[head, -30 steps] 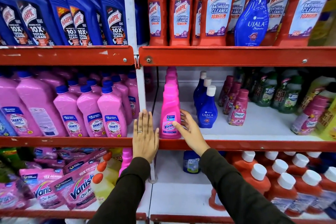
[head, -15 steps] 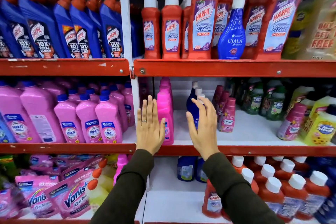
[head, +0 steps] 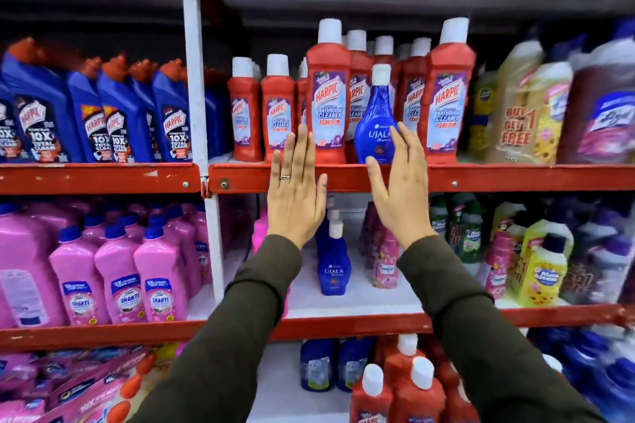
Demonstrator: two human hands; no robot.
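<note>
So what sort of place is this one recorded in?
Most likely a shop aisle for cleaning products: red metal shelving stacked in tiers, rows of identical red Harpic bottles facing out, and a yellow pack marked Buy 1 Get 1 Free.
</note>
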